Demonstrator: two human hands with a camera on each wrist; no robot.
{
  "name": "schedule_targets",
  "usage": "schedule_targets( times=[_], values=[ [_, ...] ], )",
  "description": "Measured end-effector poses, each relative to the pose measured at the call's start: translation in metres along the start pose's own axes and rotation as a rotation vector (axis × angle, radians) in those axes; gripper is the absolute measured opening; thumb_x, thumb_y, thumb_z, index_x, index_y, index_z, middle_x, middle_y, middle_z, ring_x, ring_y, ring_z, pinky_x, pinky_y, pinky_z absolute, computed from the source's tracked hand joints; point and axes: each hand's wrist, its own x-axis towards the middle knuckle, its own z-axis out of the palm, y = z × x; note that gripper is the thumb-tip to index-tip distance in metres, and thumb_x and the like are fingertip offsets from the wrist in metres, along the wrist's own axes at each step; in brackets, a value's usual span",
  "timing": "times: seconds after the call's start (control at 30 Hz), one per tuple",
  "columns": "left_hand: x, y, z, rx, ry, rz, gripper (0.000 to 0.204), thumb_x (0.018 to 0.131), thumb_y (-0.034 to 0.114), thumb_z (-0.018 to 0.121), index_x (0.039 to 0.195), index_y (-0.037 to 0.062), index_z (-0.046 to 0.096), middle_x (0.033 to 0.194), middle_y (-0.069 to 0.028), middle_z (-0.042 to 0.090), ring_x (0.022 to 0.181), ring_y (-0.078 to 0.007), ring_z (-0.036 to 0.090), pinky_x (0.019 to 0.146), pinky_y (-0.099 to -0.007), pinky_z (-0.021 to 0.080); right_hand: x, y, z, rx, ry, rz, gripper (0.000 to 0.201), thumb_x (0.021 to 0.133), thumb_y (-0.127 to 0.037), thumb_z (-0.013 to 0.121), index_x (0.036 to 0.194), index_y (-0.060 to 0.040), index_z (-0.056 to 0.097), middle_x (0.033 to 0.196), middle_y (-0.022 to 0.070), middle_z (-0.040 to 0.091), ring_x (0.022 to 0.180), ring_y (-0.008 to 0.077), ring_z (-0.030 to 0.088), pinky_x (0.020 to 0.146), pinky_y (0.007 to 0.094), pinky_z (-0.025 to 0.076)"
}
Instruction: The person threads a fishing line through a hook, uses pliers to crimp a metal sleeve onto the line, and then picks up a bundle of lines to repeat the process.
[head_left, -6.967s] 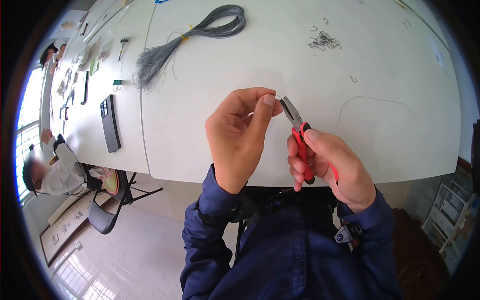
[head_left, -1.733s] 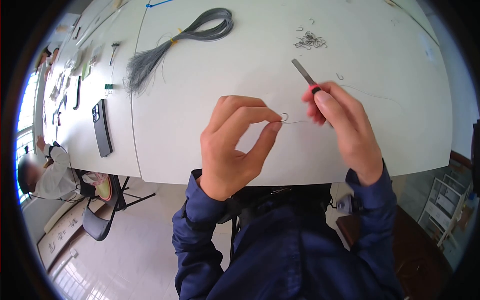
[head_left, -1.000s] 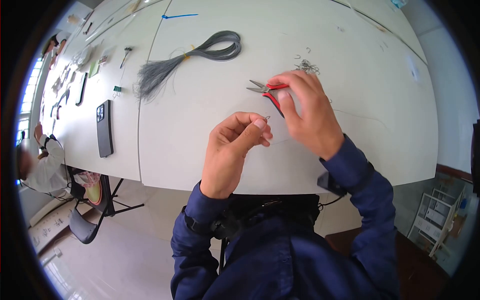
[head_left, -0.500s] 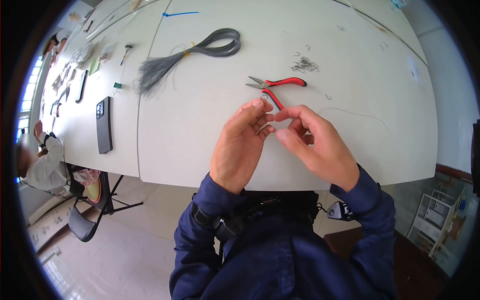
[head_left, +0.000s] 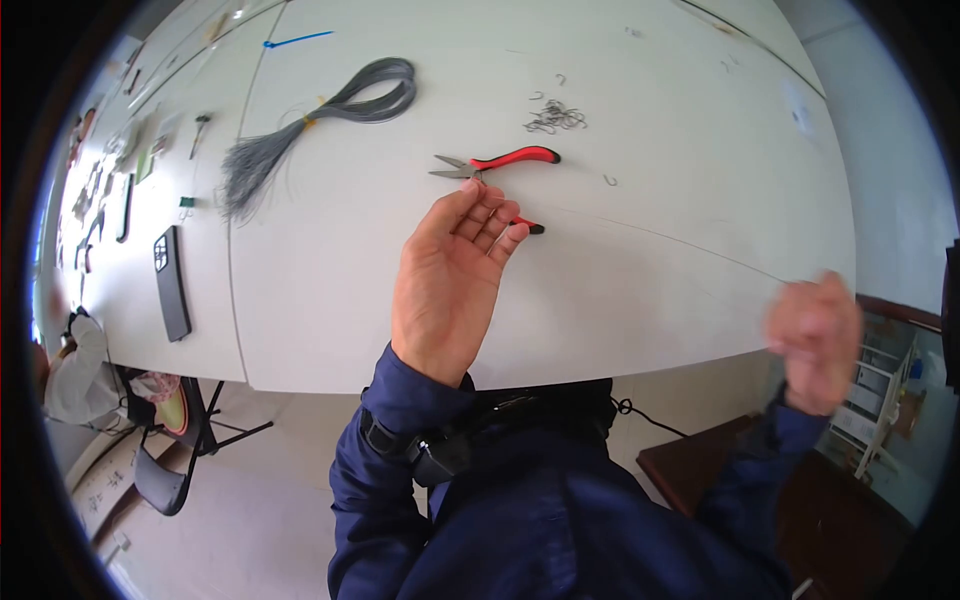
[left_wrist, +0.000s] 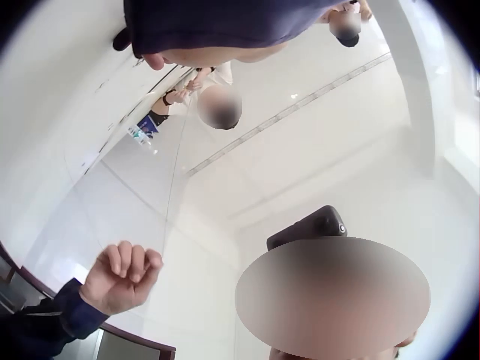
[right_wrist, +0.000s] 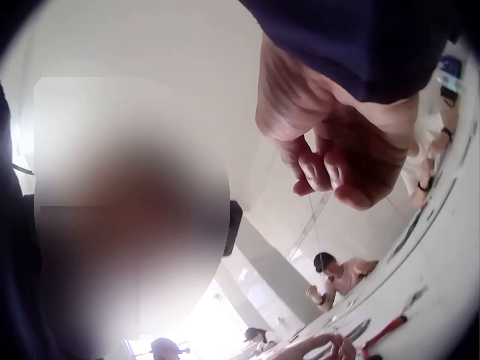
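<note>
In the head view my left hand [head_left: 450, 275] pinches a small hook [head_left: 479, 177] between thumb and index finger, its other fingers loosely bent. Beneath it lie pliers with red and black handles [head_left: 515, 157], jaws apart, partly covered by the fingers. A thin line [head_left: 690, 244] stretches rightward across the table to my right hand [head_left: 818, 335], blurred, which grips it with curled fingers near the table's right end. The right wrist view shows the right hand [right_wrist: 337, 142] with bent fingers; the left wrist view shows it [left_wrist: 124, 277] from afar.
Beyond the pliers lie a pile of hooks [head_left: 560, 118] and a single hook [head_left: 611, 180]. A tied bundle of grey strands [head_left: 375, 105], a blue tie [head_left: 300, 40] and a phone [head_left: 172, 285] are to the left. Other people sit around.
The pliers have left my right hand and lie on the table. My right hand has moved far to the right, drawing the line out straight. The left hand still pinches the hook.
</note>
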Motion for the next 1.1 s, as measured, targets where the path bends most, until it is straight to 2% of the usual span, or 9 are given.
schedule_targets(
  times=[0.07, 0.27, 0.4, 0.5, 0.6, 0.73, 0.87, 1.0, 1.1],
  values=[
    [0.003, -0.011, 0.007, 0.006, -0.046, -0.044, 0.011, 0.098, 0.013, 0.061, 0.104, 0.0040, 0.061, 0.104, -0.0076, 0.063, 0.106, -0.0236, 0.060, 0.095, -0.0377, 0.049, -0.023, -0.031, -0.041, 0.127, 0.070, -0.056, 0.022, 0.105, -0.024, 0.053, 0.099, -0.0034, 0.049, 0.064, -0.0034, 0.037, 0.058, 0.0082, 0.032, 0.052, 0.0260, 0.031],
    [0.007, -0.051, 0.027, 0.137, -0.182, -0.214, 0.012, 0.099, 0.015, 0.060, 0.104, 0.0048, 0.062, 0.104, -0.0068, 0.063, 0.104, -0.0215, 0.062, 0.093, -0.0358, 0.050, -0.033, -0.085, -0.074, 0.171, 0.216, -0.260, 0.017, 0.107, -0.021, 0.047, 0.100, -0.0053, 0.046, 0.068, -0.0035, 0.033, 0.063, 0.0081, 0.027, 0.053, 0.0233, 0.023],
    [0.008, -0.056, 0.029, 0.383, -0.187, -0.270, 0.015, 0.100, 0.020, 0.062, 0.103, 0.0046, 0.063, 0.095, -0.0054, 0.065, 0.088, -0.0182, 0.067, 0.085, -0.0332, 0.054, 0.036, -0.107, -0.094, 0.239, -0.193, -0.212, 0.036, 0.112, -0.025, 0.035, 0.125, -0.0002, 0.056, 0.066, -0.0031, 0.030, 0.059, 0.0109, 0.022, 0.048, 0.0289, 0.019],
    [0.012, -0.053, 0.022, 0.503, -0.178, -0.270, 0.016, 0.100, 0.020, 0.062, 0.102, 0.0045, 0.063, 0.092, -0.0050, 0.065, 0.081, -0.0174, 0.067, 0.080, -0.0319, 0.055, 0.070, -0.109, -0.108, 0.174, -0.148, -0.174, 0.028, 0.110, -0.027, 0.043, 0.118, -0.0042, 0.058, 0.063, -0.0041, 0.027, 0.056, 0.0091, 0.020, 0.044, 0.0282, 0.016],
    [0.011, -0.048, 0.020, 0.533, -0.187, -0.247, 0.018, 0.100, 0.021, 0.062, 0.103, 0.0034, 0.062, 0.091, -0.0056, 0.064, 0.078, -0.0174, 0.067, 0.076, -0.0325, 0.056, 0.091, -0.104, -0.097, -0.101, 0.045, -0.197, 0.022, 0.105, -0.024, 0.055, 0.113, -0.0031, 0.054, 0.062, -0.0039, 0.029, 0.052, 0.0061, 0.021, 0.041, 0.0241, 0.017],
    [0.013, -0.043, 0.018, 0.518, -0.229, -0.228, 0.020, 0.099, 0.019, 0.062, 0.108, 0.0013, 0.060, 0.090, -0.0068, 0.063, 0.077, -0.0180, 0.067, 0.072, -0.0344, 0.056, 0.096, -0.109, -0.124, -0.003, 0.159, -0.102, 0.036, 0.108, -0.011, 0.043, 0.138, 0.0095, 0.046, 0.071, -0.0034, 0.025, 0.062, 0.0054, 0.022, 0.053, 0.0213, 0.021],
    [0.014, -0.042, 0.021, 0.563, -0.281, -0.243, 0.016, 0.102, 0.016, 0.053, 0.113, 0.0048, 0.058, 0.088, -0.0066, 0.063, 0.075, -0.0177, 0.066, 0.066, -0.0331, 0.054, 0.097, -0.111, -0.125, -0.204, 0.409, -0.122, 0.043, 0.108, -0.013, 0.045, 0.144, 0.0094, 0.041, 0.072, -0.0034, 0.023, 0.060, 0.0046, 0.020, 0.052, 0.0212, 0.020],
    [0.014, -0.045, 0.018, 0.571, -0.292, -0.232, 0.015, 0.102, 0.014, 0.052, 0.112, 0.0049, 0.059, 0.085, -0.0058, 0.062, 0.074, -0.0174, 0.065, 0.065, -0.0332, 0.054, 0.072, -0.100, -0.127, -0.345, 0.673, 0.020, 0.042, 0.108, -0.018, 0.048, 0.142, 0.0061, 0.048, 0.068, -0.0064, 0.020, 0.056, 0.0019, 0.018, 0.049, 0.0210, 0.017],
    [0.013, -0.045, 0.016, 0.573, -0.283, -0.222, 0.016, 0.102, 0.014, 0.052, 0.112, 0.0049, 0.059, 0.085, -0.0052, 0.061, 0.073, -0.0169, 0.064, 0.065, -0.0331, 0.053, 0.029, -0.083, -0.147, -0.551, 0.765, 0.247, 0.034, 0.106, -0.026, 0.054, 0.123, 0.0014, 0.063, 0.066, -0.0105, 0.026, 0.054, -0.0007, 0.023, 0.047, 0.0199, 0.018]
  ],
)
